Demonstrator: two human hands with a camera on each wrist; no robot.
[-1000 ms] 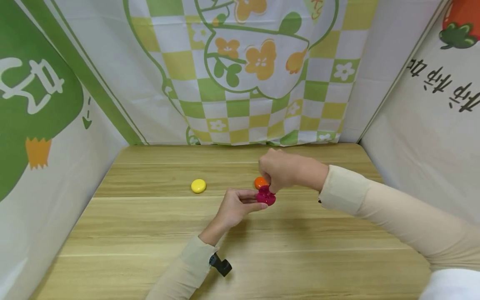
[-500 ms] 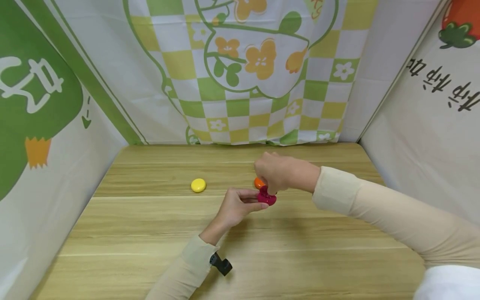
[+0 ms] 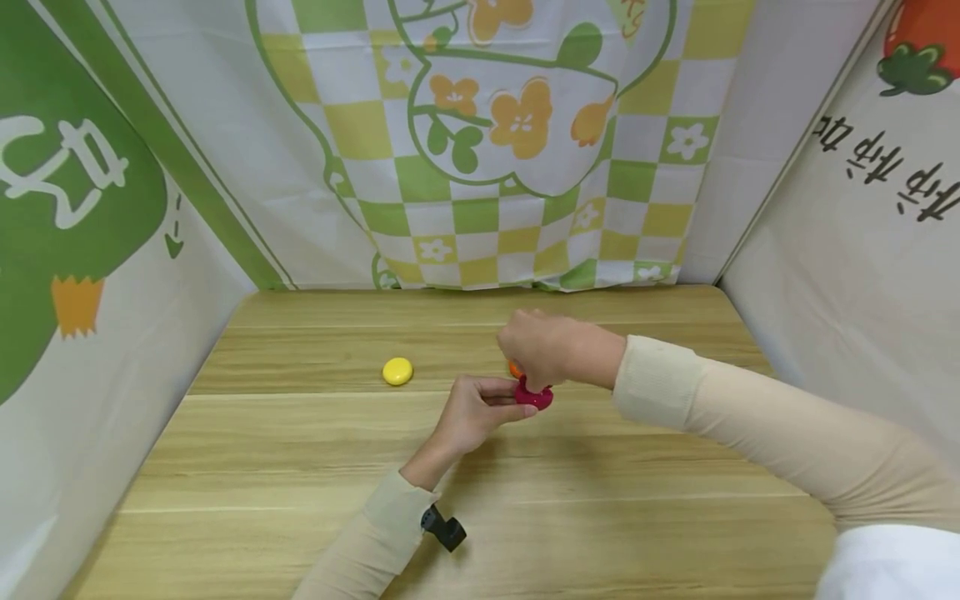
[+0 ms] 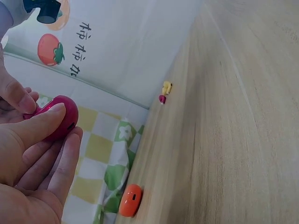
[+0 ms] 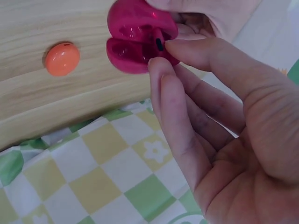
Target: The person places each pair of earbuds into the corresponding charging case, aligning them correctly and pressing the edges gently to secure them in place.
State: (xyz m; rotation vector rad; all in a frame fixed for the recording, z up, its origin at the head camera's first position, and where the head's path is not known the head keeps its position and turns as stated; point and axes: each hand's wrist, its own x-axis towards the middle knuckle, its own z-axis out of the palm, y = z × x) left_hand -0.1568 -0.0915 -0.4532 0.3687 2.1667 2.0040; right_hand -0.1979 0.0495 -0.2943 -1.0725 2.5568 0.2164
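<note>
Bright, even light fills all views, with soft faint shadows on the table [image 3: 300, 450]. Wrist views are close and slightly blurred; the head view bends at its edges.

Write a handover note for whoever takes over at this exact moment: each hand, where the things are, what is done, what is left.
Left hand: holds the magenta case from the side, fingers curled round it, just above the table.
Right hand: on top of the same case, fingertips at its opening. The right wrist view shows the lid hinged open.
Orange case: shut, on the table just behind the hands.
Yellow case: shut, on the table to the left, apart from the others.
Done: magenta case picked up and opened.
Left: probably finishing with the magenta case; orange and yellow lie untouched.
</note>
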